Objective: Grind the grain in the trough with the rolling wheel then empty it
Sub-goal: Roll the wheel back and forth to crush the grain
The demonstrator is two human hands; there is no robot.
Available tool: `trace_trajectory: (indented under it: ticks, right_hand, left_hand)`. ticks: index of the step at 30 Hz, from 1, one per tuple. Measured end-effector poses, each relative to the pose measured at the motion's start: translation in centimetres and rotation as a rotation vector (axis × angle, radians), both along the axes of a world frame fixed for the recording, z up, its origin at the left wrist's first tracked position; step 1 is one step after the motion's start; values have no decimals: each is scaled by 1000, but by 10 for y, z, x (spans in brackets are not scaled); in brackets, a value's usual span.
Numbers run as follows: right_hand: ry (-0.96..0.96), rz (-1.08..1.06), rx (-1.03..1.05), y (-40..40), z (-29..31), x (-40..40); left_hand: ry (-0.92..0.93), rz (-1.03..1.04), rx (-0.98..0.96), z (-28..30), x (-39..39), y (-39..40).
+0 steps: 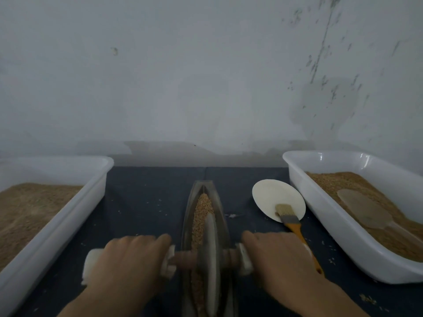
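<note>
A narrow boat-shaped metal trough [220, 202] lies lengthwise on the dark table in front of me, with golden grain [202, 209] along its groove. A grey rolling wheel [209, 250] stands upright in the trough at its near half, on a wooden axle [185, 259] with white-wrapped handles. My left hand [128, 259] grips the left handle [91, 264]. My right hand [277, 257] grips the right handle [243, 259]. Both hands cover most of the wrapping.
A white tub [68, 220] of fine brown meal stands at the left. A second white tub [332, 216] at the right holds grain and a translucent scoop [364, 210]. A white dish [272, 195] and an orange-handled brush [290, 219] lie between trough and right tub. A wall rises behind.
</note>
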State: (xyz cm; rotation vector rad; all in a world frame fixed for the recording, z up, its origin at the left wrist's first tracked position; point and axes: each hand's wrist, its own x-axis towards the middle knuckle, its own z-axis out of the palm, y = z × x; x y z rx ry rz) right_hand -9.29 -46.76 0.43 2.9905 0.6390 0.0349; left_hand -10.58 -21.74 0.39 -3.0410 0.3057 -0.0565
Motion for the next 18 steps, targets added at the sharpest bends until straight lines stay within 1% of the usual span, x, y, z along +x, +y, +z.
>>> trace_trajectory:
  ticks: [2,6,8,10,12,15,16,18]
  right_hand:
    - [-66,-5,25,2,-6,20]
    - [-299,-22,22,12,-11,73]
    - [-338,-30,1,15,-8,88]
    - [-331,-23,-2,14,-7,88]
    - [-273,-2,4,10,-8,72]
    - [-92,4,5,4,-9,28]
    - [-63,15,18,2,-8,13]
    - [-81,12,58,-1,-6,-8]
  left_hand:
    - [-59,14,-12,-7,23,0]
    - [-219,31,13,-15,75,2]
    - [-248,33,31,-13,88,2]
    - [-245,26,35,-14,86,2]
    - [-209,7,16,-14,69,3]
    - [-45,-42,-64,-14,28,6]
    - [-20,-63,-68,-12,15,7]
    - [-1,-72,-60,-5,-2,9]
